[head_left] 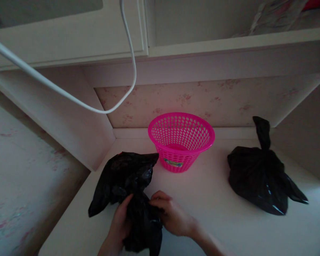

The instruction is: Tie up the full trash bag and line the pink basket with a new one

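A black plastic bag (124,170) lies on the white surface at the left, its gathered end pulled toward me. My left hand (120,220) is closed around the near side of that end, thumb on top. From the right, my right hand (170,213) pinches the same end with bent fingers. What the bag contains is hidden. Just behind it stands a bright pink plastic basket (173,161) with a perforated wall and a small label. A second black plastic bag (258,177), knotted at its top, rests apart at the right.
The white desktop (202,199) runs back to a wall with flowered wallpaper (186,97). A white cable (96,109) hangs in front of the cabinet (117,39) overhead. An open shelf (202,25) holds something wrapped in clear plastic (277,17). Side panels bound the desktop.
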The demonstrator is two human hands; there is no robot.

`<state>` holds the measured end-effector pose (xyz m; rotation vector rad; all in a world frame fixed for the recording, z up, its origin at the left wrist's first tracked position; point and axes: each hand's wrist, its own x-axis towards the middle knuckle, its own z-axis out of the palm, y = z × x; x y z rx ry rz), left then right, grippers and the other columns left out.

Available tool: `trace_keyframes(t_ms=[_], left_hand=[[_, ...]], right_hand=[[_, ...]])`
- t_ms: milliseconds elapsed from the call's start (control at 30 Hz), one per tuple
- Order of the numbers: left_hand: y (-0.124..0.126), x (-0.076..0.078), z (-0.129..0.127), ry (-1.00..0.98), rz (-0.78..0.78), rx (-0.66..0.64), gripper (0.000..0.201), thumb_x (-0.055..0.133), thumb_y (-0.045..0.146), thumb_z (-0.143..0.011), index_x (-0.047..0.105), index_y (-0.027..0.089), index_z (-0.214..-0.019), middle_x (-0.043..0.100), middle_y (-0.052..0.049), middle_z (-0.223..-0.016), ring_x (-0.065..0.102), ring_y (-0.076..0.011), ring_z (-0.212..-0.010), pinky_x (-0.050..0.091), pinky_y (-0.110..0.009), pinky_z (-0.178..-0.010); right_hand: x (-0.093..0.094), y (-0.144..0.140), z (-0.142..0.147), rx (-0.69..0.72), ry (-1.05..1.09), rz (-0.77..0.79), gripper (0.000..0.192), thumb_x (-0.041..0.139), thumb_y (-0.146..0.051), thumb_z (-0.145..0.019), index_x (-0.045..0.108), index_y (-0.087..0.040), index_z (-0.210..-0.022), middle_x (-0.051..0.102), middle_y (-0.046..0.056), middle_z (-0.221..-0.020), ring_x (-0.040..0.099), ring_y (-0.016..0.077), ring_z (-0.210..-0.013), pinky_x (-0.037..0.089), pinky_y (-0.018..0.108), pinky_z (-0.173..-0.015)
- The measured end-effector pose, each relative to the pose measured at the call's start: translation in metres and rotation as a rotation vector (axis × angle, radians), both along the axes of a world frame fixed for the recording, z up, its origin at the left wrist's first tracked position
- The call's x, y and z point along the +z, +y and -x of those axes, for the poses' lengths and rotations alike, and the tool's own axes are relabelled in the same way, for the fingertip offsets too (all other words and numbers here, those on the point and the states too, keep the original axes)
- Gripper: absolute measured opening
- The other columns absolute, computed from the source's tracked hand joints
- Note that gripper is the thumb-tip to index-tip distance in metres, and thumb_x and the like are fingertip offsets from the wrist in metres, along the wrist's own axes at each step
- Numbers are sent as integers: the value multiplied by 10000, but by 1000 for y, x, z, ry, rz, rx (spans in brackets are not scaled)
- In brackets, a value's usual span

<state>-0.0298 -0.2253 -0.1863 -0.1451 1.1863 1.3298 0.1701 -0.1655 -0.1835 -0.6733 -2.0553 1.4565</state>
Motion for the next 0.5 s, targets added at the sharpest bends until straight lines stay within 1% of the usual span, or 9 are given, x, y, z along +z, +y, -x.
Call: trace_keyframes(t_ms=[67, 133, 167, 233, 300, 333, 400, 467, 500], left_hand=[[1, 7, -1, 15, -23, 78, 202, 665, 245, -920, 792, 119, -1014, 829, -137, -1005, 787, -327, -1023, 602, -472, -980], [2, 14, -6, 19, -80, 149, 324, 593, 253, -973, 762, 138, -1225, 819, -142, -1126, 764, -319, -1120, 569, -479, -1051], [4, 17, -10, 12, -116, 181, 365, 564, 248, -988, 739, 149, -1293, 813, -143, -1164, 754, -316, -1151, 555, -478, -1075], [7, 23, -21, -20, -176, 227, 419, 529, 270, -1009, 702, 166, -1376, 801, -145, -1210, 739, -322, -1189, 541, -483, -1096], [11, 27, -31, -70, -175, 203, 452, 536, 340, -1016, 682, 176, -1411, 797, -145, -1224, 729, -340, -1207, 549, -494, -1088], [12, 27, -35, -94, -159, 168, 468, 549, 375, -1012, 679, 179, -1417, 797, -145, -1225, 723, -351, -1215, 555, -501, -1080], [14, 26, -38, -117, -126, 124, 483, 572, 402, -1003, 677, 187, -1423, 795, -143, -1230, 712, -361, -1234, 560, -506, -1074], [16, 24, -34, -83, -115, 160, 473, 570, 359, -1006, 662, 192, -1438, 790, -135, -1248, 706, -346, -1248, 555, -491, -1086], [17, 23, -30, -54, -113, 199, 467, 560, 328, -1011, 653, 192, -1447, 788, -130, -1255, 708, -332, -1248, 551, -478, -1093]], right_hand=[[-4, 0, -10, -329, 152, 241, 221, 629, -349, -916, 732, -225, -1068, 649, 95, -1122, 672, 230, -1007, 569, 371, -911], [-5, -4, -19, -559, 258, 503, 409, 690, -557, -886, 671, -247, -1150, 629, 97, -1204, 657, 253, -1072, 561, 424, -974], [-4, -8, -21, -571, 289, 615, 524, 720, -617, -853, 630, -265, -1231, 614, 100, -1278, 645, 269, -1142, 548, 447, -1010], [-1, -20, -22, -406, 332, 760, 773, 818, -621, -771, 519, -306, -1410, 559, 107, -1446, 595, 302, -1293, 521, 471, -1058], [3, -32, -15, -186, 349, 803, 965, 918, -527, -679, 457, -298, -1495, 561, 110, -1498, 569, 330, -1352, 500, 487, -1086], [4, -37, -9, -139, 350, 803, 976, 942, -478, -649, 481, -271, -1485, 595, 111, -1475, 572, 341, -1350, 490, 496, -1098], [2, -39, 2, -221, 331, 765, 856, 934, -408, -647, 572, -217, -1399, 673, 105, -1381, 596, 349, -1317, 468, 509, -1124], [-1, -35, 7, -377, 317, 708, 760, 893, -333, -667, 601, -217, -1360, 716, 81, -1303, 626, 332, -1269, 471, 502, -1122], [-4, -32, 6, -408, 312, 685, 754, 869, -284, -667, 597, -229, -1368, 734, 67, -1259, 648, 315, -1226, 496, 483, -1093]])
